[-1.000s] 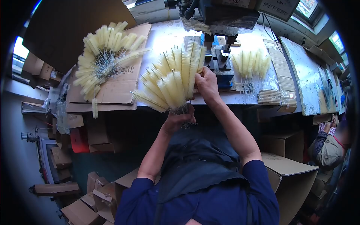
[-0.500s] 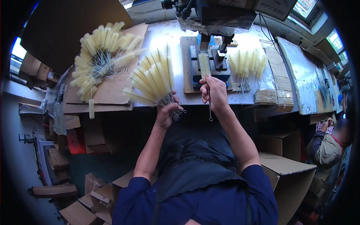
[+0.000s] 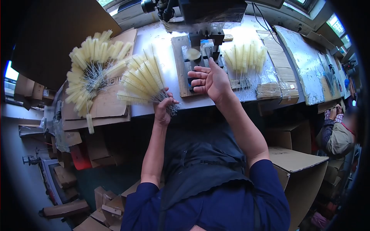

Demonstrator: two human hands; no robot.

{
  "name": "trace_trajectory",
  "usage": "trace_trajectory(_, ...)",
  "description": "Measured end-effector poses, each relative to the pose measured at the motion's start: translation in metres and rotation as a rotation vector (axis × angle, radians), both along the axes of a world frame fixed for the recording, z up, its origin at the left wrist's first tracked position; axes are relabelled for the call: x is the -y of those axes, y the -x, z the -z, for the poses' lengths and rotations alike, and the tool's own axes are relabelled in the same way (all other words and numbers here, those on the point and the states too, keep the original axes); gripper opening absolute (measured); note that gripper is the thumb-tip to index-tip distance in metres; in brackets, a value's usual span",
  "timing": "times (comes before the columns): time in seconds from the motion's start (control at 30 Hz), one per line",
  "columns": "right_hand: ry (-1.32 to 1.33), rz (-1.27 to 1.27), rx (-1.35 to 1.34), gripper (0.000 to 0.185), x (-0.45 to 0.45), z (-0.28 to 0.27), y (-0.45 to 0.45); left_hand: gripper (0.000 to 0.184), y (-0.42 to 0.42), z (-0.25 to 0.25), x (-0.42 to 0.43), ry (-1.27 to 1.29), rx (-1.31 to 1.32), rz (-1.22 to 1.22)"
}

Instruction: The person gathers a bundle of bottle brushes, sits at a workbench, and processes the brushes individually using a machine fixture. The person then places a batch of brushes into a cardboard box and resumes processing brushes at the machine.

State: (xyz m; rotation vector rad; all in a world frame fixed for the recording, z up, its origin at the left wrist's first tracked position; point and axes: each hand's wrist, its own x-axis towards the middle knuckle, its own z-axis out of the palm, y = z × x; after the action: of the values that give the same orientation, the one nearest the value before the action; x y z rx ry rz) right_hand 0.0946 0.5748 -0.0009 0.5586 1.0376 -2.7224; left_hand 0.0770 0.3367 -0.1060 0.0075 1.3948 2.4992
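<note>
1. Left hand (image 3: pixel 162 109) closed on wire stems of the brush bundle (image 3: pixel 142 75), at the tabletop's (image 3: pixel 148 32) near edge. If the grip slackens, stems could slip off it.
2. Lone brush (image 3: pixel 90 124) pokes past the cardboard's (image 3: pixel 111 109) near edge; a sleeve bump could drop it.
3. Right hand (image 3: pixel 216 82) open, empty, palm up, near the fixture (image 3: pixel 198 62). Pinch risk if the press (image 3: pixel 212 11) cycles with fingers inside.
4. Pale blurred piece (image 3: pixel 193 54) at the fixture; can't tell if it's seated. Crooked seating could spoil it.
</note>
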Motion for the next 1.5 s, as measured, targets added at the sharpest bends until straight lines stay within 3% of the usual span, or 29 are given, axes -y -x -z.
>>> trace_trajectory(0.1,0.04,0.026,-0.024,0.079,0.005,-0.02,0.003,0.052,0.001,0.001,0.001,-0.009,0.004,-0.016)
trace_trajectory(0.2,0.023,0.122,-0.013,0.055,0.022,-0.038,0.004,0.051,0.001,0.002,-0.001,-0.028,0.035,-0.032)
trace_trajectory(0.4,0.036,-0.077,0.046,0.03,0.035,0.002,0.019,0.049,0.001,0.006,0.0,-0.046,0.058,-0.047)
trace_trajectory(0.53,-0.176,-0.02,-0.017,0.035,0.04,0.004,0.001,0.048,0.001,0.007,0.0,-0.043,0.063,-0.05)
trace_trajectory(0.8,-0.197,0.224,-0.118,0.035,-0.02,0.018,-0.028,0.048,0.0,0.003,-0.002,-0.051,0.071,-0.047)
trace_trajectory(1.33,-0.182,0.168,-0.033,0.029,-0.048,0.012,-0.017,0.048,0.001,0.003,-0.002,-0.026,0.062,-0.025)
trace_trajectory(1.5,-0.373,0.151,-0.059,0.032,-0.049,0.013,-0.027,0.048,0.001,0.005,-0.002,-0.047,0.081,-0.028)
